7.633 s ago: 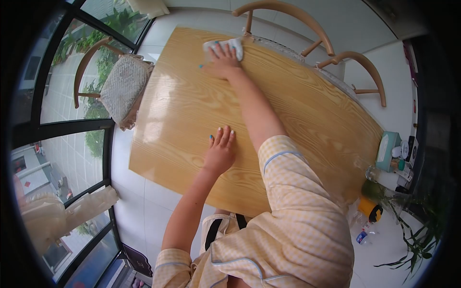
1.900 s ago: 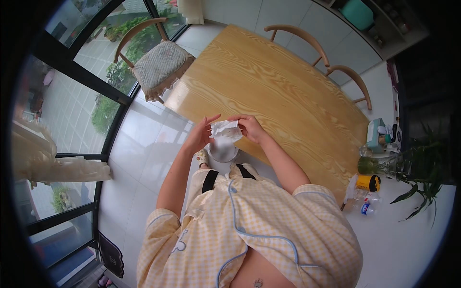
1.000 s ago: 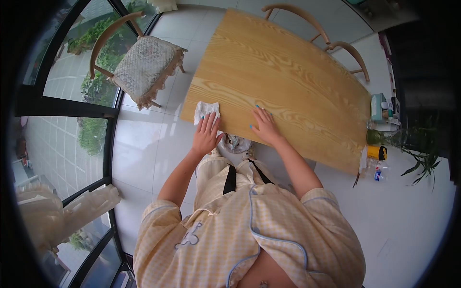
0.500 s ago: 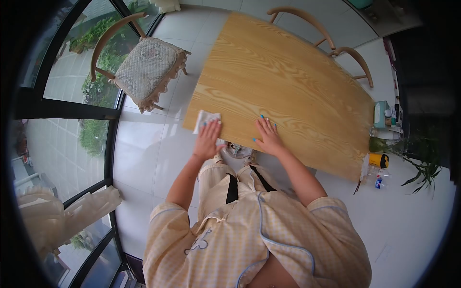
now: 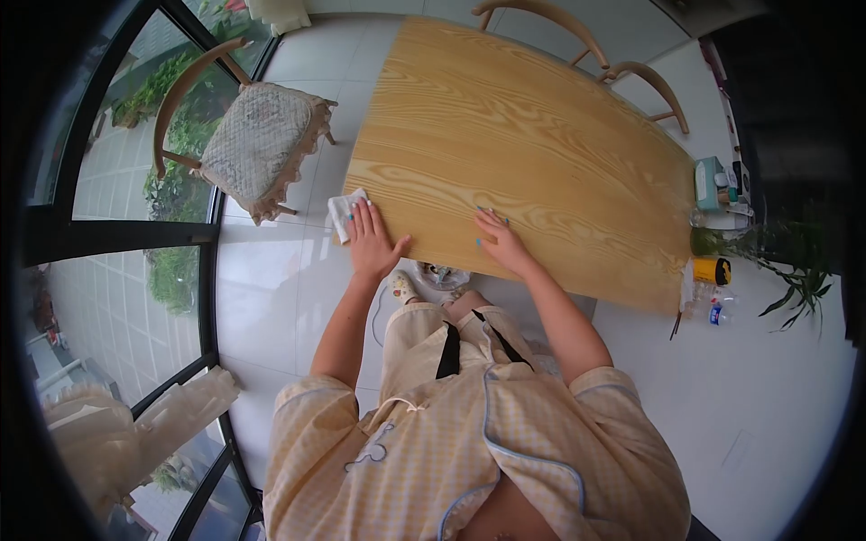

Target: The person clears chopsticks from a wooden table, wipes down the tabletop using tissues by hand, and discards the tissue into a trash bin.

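Note:
A wooden table [image 5: 523,144] spreads out in front of me. Its near left corner lies under a folded white cloth [image 5: 343,216], part of which reaches the edge. My left hand [image 5: 373,248] rests flat with its fingertips over the cloth's right part, thumb stretched out to the side. To the right, my right hand [image 5: 507,247] lies on the tabletop near the front edge, holding nothing, its fingers extended and somewhat apart.
A chair with a quilted cushion [image 5: 262,144] stands at the left by the windows. Two more chairs are behind the table. Below its front edge sits a lined bin [image 5: 442,275]. At the right are a tissue box [image 5: 708,183], bottles [image 5: 720,308] and a plant [image 5: 794,279].
Both hands held the cloth above the bin about two seconds ago. Since then it has come down on the table, and my left hand has moved left with it to the corner.

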{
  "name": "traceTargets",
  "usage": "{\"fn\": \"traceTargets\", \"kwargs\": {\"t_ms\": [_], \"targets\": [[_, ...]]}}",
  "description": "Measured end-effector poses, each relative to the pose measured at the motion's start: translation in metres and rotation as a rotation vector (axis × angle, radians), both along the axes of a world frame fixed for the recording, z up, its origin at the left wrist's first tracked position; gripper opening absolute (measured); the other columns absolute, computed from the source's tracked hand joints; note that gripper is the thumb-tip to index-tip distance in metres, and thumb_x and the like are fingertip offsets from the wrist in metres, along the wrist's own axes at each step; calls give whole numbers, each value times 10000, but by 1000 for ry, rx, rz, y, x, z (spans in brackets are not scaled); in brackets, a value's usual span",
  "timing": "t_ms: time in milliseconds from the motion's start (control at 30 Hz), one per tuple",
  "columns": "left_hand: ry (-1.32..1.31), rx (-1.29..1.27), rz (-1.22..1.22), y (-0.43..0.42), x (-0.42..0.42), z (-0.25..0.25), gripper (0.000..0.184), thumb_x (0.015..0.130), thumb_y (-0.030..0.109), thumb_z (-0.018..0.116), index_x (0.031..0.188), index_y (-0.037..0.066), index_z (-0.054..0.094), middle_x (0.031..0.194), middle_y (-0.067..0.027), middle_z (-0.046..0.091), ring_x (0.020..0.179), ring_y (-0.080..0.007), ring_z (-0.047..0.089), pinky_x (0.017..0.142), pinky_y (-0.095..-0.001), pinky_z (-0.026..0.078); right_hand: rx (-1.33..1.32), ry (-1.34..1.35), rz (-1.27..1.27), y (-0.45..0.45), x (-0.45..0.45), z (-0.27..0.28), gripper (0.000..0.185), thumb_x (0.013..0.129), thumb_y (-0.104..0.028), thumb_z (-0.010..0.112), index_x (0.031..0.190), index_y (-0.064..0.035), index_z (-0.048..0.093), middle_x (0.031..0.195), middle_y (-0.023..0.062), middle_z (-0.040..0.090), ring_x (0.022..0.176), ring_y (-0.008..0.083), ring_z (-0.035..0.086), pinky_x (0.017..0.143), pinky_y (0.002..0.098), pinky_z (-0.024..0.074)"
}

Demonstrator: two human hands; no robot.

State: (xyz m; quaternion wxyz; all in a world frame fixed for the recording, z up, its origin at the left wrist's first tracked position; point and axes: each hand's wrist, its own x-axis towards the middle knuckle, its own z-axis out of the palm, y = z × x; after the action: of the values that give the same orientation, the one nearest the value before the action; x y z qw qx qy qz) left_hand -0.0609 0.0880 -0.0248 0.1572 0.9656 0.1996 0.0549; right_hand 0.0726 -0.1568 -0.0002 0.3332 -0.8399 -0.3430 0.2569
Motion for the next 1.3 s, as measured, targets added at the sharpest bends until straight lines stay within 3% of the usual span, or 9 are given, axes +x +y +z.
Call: {"fn": "traceTargets", "kwargs": {"t_ms": [200,400,533,600,700,933,1100,1200,1300], "targets": [[11,-82,-406,-90,18,8,927,739,606,441,1305,-75,167,1383,-242,123,1290,-366,101,1041,-445,79,356,67,-453,-4,6,-13,106,732,-66,598,785,8,543,917,114,615,879,245,582,765,332,454],[-32,-114,-515,-121,11,14,823,772,517,469,1305,-49,201,1383,-217,157,1278,-361,157,1033,-447,135,2,-228,-375,-28,26,6,176,718,-156,629,722,-11,529,696,134,558,681,290,551,614,359,438],[-84,49,-412,-111,-3,19,667,762,361,567,1246,-29,325,1347,-204,253,1220,-346,280,994,-438,230,65,-161,-281,-39,21,10,178,731,-183,605,715,-21,532,698,141,545,691,301,537,623,358,433],[-260,-184,45,-101,-4,18,485,746,258,613,1116,-15,460,1134,-199,496,1007,-309,503,836,-394,398,73,-23,-225,-39,8,11,155,740,-183,580,721,-32,548,723,126,558,704,292,538,631,366,434],[-49,-454,362,-86,16,8,323,741,207,618,988,20,528,932,-160,587,843,-303,553,714,-376,436,171,-198,-191,-34,-4,-5,143,743,-176,564,739,-33,562,757,114,575,719,289,544,637,371,439],[-228,-484,246,-65,24,20,162,740,159,606,802,18,558,668,-134,589,641,-281,580,580,-379,450,159,25,-291,-27,4,-1,131,745,-165,552,778,-41,580,797,115,593,769,290,556,666,372,452],[-74,-126,155,-58,4,36,354,721,178,632,999,11,492,1016,-162,542,933,-308,517,772,-395,411,49,-53,-278,-15,6,-3,132,753,-160,532,815,-52,578,859,126,584,789,291,560,668,373,456],[-142,-1,-485,-77,15,31,604,756,301,590,1223,-5,361,1297,-190,337,1202,-313,323,983,-418,266,31,-190,-333,-5,7,-13,143,749,-168,544,850,-71,569,907,111,578,814,284,556,684,370,455],[6,68,-655,-96,21,27,728,777,476,481,1290,2,276,1362,-156,256,1247,-284,268,1020,-399,208,20,-268,-367,0,9,-6,188,742,-174,561,904,-79,561,960,103,563,889,281,532,749,365,438]]}}
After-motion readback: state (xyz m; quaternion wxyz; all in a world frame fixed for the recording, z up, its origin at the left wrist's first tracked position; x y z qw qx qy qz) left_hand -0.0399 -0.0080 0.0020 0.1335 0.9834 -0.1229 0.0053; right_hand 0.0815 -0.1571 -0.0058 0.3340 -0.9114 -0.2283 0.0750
